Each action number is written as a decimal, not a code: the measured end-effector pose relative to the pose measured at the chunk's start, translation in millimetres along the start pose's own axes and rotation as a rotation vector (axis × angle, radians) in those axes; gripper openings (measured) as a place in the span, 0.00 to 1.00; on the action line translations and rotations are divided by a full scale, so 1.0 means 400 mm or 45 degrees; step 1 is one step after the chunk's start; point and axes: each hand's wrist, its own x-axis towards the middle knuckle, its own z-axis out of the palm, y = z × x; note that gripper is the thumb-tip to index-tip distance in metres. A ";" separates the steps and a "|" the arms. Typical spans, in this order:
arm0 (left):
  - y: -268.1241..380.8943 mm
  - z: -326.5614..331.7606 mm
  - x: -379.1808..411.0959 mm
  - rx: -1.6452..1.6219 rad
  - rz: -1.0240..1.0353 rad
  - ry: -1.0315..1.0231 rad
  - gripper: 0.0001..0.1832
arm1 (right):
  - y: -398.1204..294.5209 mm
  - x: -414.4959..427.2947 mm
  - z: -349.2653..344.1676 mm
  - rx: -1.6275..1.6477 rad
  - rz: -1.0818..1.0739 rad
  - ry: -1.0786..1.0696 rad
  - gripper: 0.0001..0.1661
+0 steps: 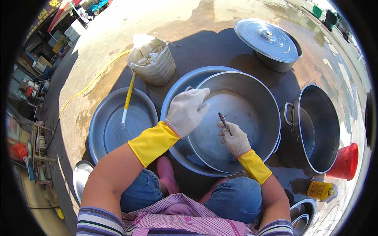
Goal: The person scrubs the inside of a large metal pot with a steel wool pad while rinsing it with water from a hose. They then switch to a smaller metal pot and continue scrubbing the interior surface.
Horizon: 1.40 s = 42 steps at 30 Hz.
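A large metal stockpot [265, 97] leans inside a wide metal basin [174, 91] before me, its mouth towards me. My left hand [186, 110], in a whitish knit glove over a yellow rubber cuff, grips the pot's left rim, the thumb on the inner side. Gloved alike, my right hand [235, 138] is over the pot's opening and holds a slim metal utensil [223, 119] with a patterned handle. The utensil's other end is hidden by the hand. Small dark specks lie on the pot's pale inner bottom.
Left stands a shallow basin [99, 118] with a yellow hose [129, 91] running water into it. Beyond sits a full woven sack [156, 65]. A lidded pot [274, 63], a tall pot [295, 141], a red bucket [342, 162] and a yellow bottle [319, 190] are to the right.
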 end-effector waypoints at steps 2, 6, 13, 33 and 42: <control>-0.031 0.012 0.035 0.127 -0.359 0.075 0.31 | 0.118 0.045 -0.011 -0.166 -0.079 0.190 0.23; -0.075 0.039 0.054 0.092 -0.853 -0.251 0.36 | 0.209 0.076 0.000 -0.167 0.102 0.256 0.26; -0.093 0.063 0.061 -0.204 -1.048 -0.472 0.35 | 0.302 0.129 0.000 -0.362 0.342 0.074 0.27; -0.055 0.008 0.068 -1.360 -1.225 -0.403 0.17 | 0.328 0.186 0.088 -0.573 0.081 0.304 0.16; -0.059 -0.048 0.043 -1.564 -1.360 -0.289 0.11 | 0.280 0.185 0.062 -0.929 0.127 0.089 0.20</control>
